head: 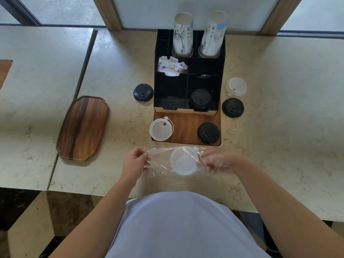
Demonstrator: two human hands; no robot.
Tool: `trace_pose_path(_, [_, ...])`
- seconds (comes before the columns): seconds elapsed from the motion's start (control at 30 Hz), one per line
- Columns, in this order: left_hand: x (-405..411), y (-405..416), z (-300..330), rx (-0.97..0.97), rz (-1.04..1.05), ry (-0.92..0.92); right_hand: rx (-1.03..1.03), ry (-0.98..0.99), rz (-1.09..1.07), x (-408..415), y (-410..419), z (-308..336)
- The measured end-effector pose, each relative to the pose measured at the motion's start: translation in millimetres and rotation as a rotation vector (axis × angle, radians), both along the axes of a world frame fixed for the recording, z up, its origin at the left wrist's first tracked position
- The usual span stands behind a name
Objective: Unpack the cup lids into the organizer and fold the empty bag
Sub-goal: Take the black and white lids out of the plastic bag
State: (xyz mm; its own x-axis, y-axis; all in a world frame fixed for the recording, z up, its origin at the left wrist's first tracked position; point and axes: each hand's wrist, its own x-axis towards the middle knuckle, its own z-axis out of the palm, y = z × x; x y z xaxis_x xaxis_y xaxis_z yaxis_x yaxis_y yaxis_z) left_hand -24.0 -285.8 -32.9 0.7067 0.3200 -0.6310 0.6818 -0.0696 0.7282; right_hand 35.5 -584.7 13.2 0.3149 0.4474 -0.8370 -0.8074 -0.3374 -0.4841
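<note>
A clear plastic bag [160, 161] is held just above the counter's near edge, with a white cup lid [184, 161] inside it. My left hand [135, 162] pinches the bag's left end. My right hand [219, 161] is inside the bag from the right, its fingers gripping the white lid's edge. The black organizer [173, 94] stands beyond, with one black lid [200, 99] in its front right compartment. Loose lids lie around it: black ones [143, 93] [232, 108] [208, 133] and white ones [161, 129] [236, 86].
Two tall paper cup stacks [183, 33] [214, 34] stand in the organizer's back holes, with crumpled white paper [172, 67] in a middle compartment. A wooden tray [82, 128] lies on the counter to the left. A wooden inset [186, 127] lies under the organizer's front.
</note>
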Motion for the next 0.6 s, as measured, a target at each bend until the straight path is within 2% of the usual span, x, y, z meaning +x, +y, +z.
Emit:
trace_pose_path(0.17, [1.2, 5.0, -1.2, 0.081, -0.03, -0.015, 0.025, 0.038, 0.025, -7.6, -8.7, -6.1])
trace_pose_path(0.3, [3.4, 5.1, -2.3, 0.097, -0.058, -0.03, 0.073, 0.087, -0.037, -11.9, -16.6, -7.8])
trace_pose_path(0.6, [12.0, 13.7, -3.6, 0.217, -0.104, -0.03, 0.008, -0.013, -0.128, -25.6, -13.2, -14.3])
